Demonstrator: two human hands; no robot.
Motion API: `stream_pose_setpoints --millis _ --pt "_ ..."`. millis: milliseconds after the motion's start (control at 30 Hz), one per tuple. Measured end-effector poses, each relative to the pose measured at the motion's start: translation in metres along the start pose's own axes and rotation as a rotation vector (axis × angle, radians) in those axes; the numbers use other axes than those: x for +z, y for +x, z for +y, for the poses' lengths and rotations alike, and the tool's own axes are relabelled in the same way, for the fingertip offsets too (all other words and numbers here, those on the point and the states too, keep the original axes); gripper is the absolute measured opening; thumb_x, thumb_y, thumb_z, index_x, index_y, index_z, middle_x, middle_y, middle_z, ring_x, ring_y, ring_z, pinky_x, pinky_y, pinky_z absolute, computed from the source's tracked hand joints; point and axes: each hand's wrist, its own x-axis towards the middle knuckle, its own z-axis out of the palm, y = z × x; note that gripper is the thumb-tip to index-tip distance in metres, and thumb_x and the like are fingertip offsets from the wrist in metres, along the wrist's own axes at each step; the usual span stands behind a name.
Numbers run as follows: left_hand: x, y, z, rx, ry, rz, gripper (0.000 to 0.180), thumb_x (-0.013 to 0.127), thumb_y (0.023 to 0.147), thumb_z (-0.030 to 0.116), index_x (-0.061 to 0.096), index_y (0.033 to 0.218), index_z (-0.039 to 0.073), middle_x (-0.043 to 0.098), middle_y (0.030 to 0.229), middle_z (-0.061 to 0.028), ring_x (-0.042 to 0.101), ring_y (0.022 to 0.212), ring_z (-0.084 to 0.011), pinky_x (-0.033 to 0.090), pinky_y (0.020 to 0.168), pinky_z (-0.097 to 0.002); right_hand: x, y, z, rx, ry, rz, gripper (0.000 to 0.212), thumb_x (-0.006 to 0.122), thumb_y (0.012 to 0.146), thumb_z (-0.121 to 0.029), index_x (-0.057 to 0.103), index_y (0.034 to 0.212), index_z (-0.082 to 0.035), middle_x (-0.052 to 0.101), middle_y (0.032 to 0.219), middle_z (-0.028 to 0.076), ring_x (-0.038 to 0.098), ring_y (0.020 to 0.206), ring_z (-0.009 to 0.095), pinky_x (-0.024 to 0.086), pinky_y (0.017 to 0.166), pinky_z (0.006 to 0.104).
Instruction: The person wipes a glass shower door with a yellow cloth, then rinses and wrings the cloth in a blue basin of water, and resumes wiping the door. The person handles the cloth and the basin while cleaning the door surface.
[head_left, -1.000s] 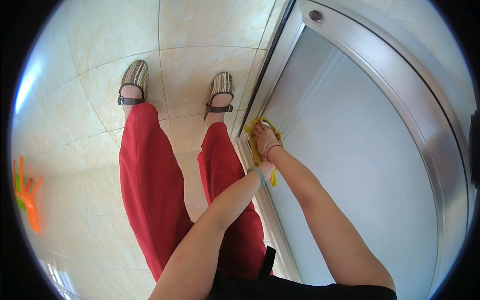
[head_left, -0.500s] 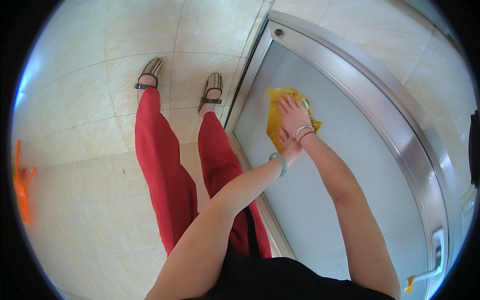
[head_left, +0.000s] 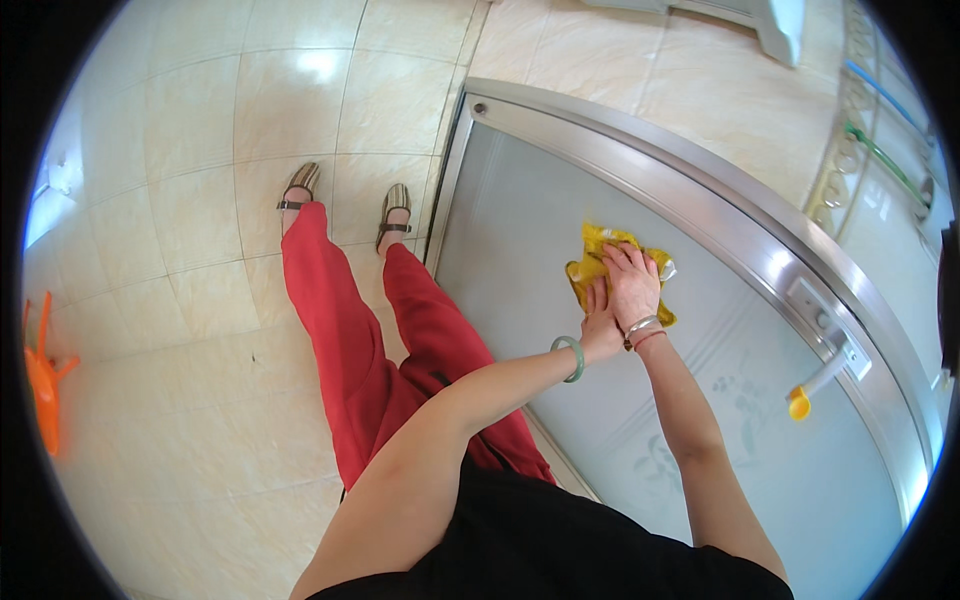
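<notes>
right hand [head_left: 634, 285] lay palm-down on the yellow cloth [head_left: 592, 268], fingers stretched out, pressing, not clamped; left hand [head_left: 600, 330] sat just to its left, fingers also out flat on the cloth, the two hands touching. whether any cloth was pinched beneath them, couldn't tell. cloth was spread under and around both hands, against the frosted pane [head_left: 500, 230]. change: cloth and both hands had shifted along the pane, out of the corner by the legs and toward the handle side, so contact was now farther in on the glass; both hands stayed on the cloth. next out from the hands, green bangle [head_left: 570, 359] on the left wrist, silver bracelet [head_left: 641, 324] on the right. farther, metal frame [head_left: 690, 190] ran beyond the fingertips, lever handle [head_left: 822, 375] to the right hand's right. red trousers [head_left: 330, 300] left of the hands; orange plastic item [head_left: 42, 385] farthest left.
</notes>
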Motion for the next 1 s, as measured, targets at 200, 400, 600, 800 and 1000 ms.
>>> stream_pose_setpoints --millis 200,400,600,800,1000 --pt "0.034 -0.002 0.056 0.381 -0.087 0.124 0.083 0.058 0.092 0.033 0.01 0.158 0.02 -0.011 0.164 -0.0134 -0.007 0.15 -0.0423 0.011 0.113 -0.0654 -0.084 -0.023 0.02 0.034 -0.123 0.369 0.038 0.059 0.081 -0.014 0.068 0.117 -0.007 0.057 0.136 -0.001 0.047 0.128 0.021 0.038 0.103 0.0377" --pt "0.016 -0.005 0.091 0.233 0.127 0.116 0.095 0.059 0.091 0.046 -0.001 0.158 0.015 -0.012 0.164 -0.0113 -0.014 0.15 -0.0369 0.001 0.112 -0.0683 -0.074 -0.002 0.034 0.254 -0.29 0.157 0.061 0.055 0.092 -0.027 0.039 0.149 -0.012 0.026 0.16 0.002 0.022 0.148 0.024 0.019 0.119 0.0428" --pt "-0.018 0.049 0.057 0.171 0.151 0.24 0.103 0.066 0.085 0.049 0.003 0.158 0.013 -0.009 0.165 -0.0111 -0.013 0.15 -0.0374 0.002 0.112 -0.0685 -0.031 0.071 0.022 0.267 -0.333 -0.054 0.074 0.053 0.093 -0.035 0.024 0.156 -0.01 0.011 0.165 0.006 0.01 0.151 0.026 0.009 0.122 0.0441" --pt "-0.057 0.113 -0.011 0.069 -0.054 0.338 0.1 0.066 0.086 0.052 0.005 0.159 0.018 -0.011 0.165 -0.0073 -0.015 0.151 -0.0328 -0.001 0.11 -0.0693 0.032 0.153 -0.004 0.127 -0.537 -0.212 0.075 0.051 0.094 -0.034 0.02 0.156 -0.006 0.007 0.165 0.01 0.006 0.151 0.031 0.006 0.121 0.0456" --pt "-0.115 0.175 -0.088 -0.045 -0.152 0.312 0.1 0.066 0.086 0.051 0.005 0.159 0.019 -0.01 0.165 -0.0089 -0.015 0.151 -0.0309 -0.003 0.11 -0.0692 0.12 0.237 -0.028 0.046 -0.626 -0.205 0.065 0.041 0.097 -0.027 0.023 0.155 -0.005 0.011 0.165 0.011 0.008 0.151 0.033 0.004 0.121 0.0489"
